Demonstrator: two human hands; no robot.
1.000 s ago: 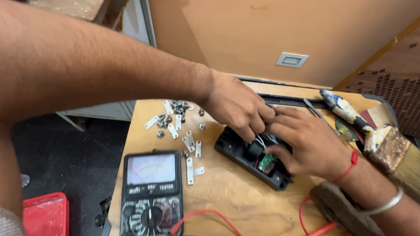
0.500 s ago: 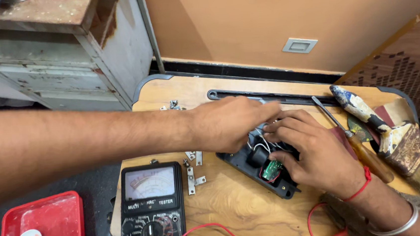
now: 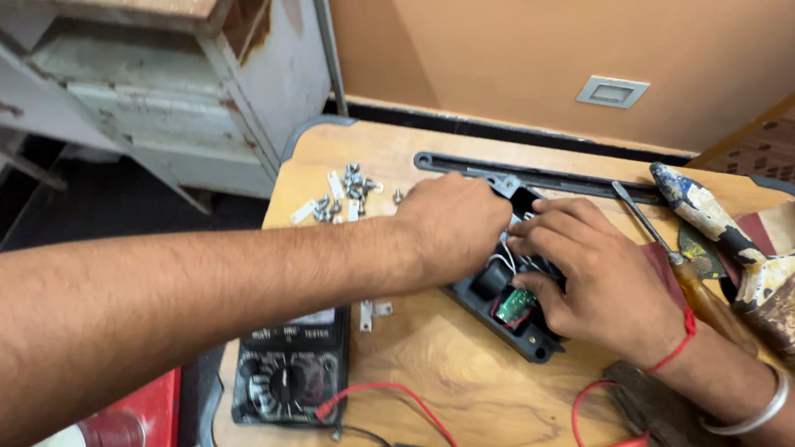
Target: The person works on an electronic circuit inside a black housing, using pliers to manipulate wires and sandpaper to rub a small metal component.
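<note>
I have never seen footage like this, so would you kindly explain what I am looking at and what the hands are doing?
This is one view from a camera worn on a person's head, looking down at their own two bare hands over a small wooden table. The left hand and right hand both rest on an opened black case, fingers among its white wires and a small green part. Neither hand clearly grips anything; the fingertips are hidden. Around them lie a multimeter with red and black leads, a heap of small metal pieces, a long black strip, a screwdriver and a paint-stained brush. A grey cabinet stands behind, left.
</note>
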